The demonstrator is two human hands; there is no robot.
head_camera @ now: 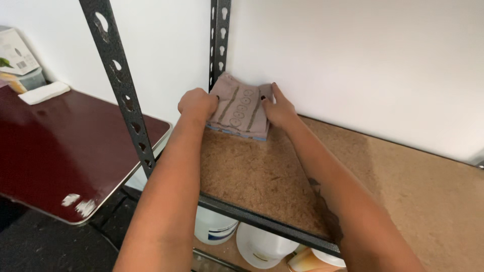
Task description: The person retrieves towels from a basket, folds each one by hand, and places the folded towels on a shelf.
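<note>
Viewing from the head camera, you had the folded taupe cloth with circle-patterned stripes [240, 109] already down in the chipboard shelf's [262, 171] back left corner. Your left hand [197, 105] and right hand [279, 110] clasped its sides; release remained. Stripes ran toward the wall, slightly tilted.

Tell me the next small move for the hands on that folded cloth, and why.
Probably let go and draw both hands back. The folded cloth already lies flat on the shelf board, tucked into the back corner by the post and wall. The left hand and right hand only grip its two sides, so nothing seems left to adjust.
</note>
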